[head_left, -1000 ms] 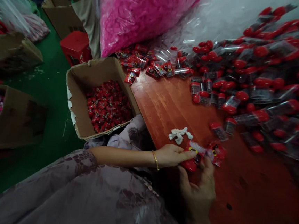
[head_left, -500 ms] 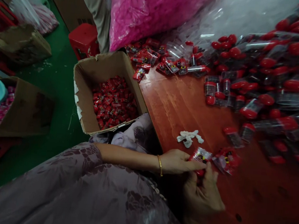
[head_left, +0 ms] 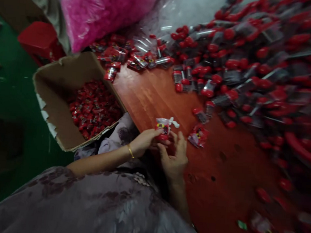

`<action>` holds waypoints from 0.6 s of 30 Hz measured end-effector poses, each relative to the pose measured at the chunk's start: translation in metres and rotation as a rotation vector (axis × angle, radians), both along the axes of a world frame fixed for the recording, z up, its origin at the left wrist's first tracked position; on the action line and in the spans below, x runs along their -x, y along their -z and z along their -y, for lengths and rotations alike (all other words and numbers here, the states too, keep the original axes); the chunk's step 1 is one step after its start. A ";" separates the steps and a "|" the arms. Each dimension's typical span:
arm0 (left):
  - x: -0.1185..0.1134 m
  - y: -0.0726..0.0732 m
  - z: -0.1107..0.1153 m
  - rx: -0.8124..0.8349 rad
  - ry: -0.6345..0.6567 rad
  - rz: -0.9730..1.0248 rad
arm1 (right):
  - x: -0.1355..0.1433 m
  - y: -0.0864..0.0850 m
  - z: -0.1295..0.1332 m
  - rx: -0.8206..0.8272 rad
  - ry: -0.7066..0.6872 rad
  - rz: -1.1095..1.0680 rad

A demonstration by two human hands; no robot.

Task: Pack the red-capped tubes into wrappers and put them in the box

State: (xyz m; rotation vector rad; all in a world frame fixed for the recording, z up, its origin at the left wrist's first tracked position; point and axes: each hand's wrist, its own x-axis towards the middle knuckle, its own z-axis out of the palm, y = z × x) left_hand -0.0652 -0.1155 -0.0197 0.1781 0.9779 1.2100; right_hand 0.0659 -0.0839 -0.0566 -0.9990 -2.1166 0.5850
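Observation:
My left hand (head_left: 145,141), with a gold bangle at the wrist, pinches a small red packet (head_left: 162,126) with a yellow and black print, above the table's near edge. Just right of it is my right hand (head_left: 175,158), its thumb and fingers apart beside the packet; whether a fingertip touches it is hard to tell. Behind the packet a white crumpled piece (head_left: 174,123) shows in part. Another red printed packet (head_left: 198,135) lies on the reddish table (head_left: 157,95) to the right.
Left of the table stands an open cardboard box (head_left: 53,96) with many small red packets. A pink bag (head_left: 105,10) and a heap of clear, red-capped containers (head_left: 236,65) lie at the back. A red stool (head_left: 41,41) stands beyond the box.
The view has swung right, so everything sits further left. The packet is now raised more upright in my left hand, and my right hand's fingers have come away from its front.

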 end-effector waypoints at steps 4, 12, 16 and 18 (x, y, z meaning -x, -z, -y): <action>0.017 0.004 0.003 0.011 0.020 0.017 | 0.005 -0.001 0.006 0.013 -0.014 -0.022; 0.015 0.013 0.017 -0.042 0.179 -0.249 | 0.027 -0.021 -0.003 0.585 -0.039 -0.308; 0.024 0.006 0.026 -0.082 0.128 -0.478 | 0.038 -0.027 -0.012 0.664 -0.087 -0.357; 0.044 0.004 0.037 0.001 0.043 -0.567 | 0.033 -0.032 -0.019 0.541 -0.081 -0.312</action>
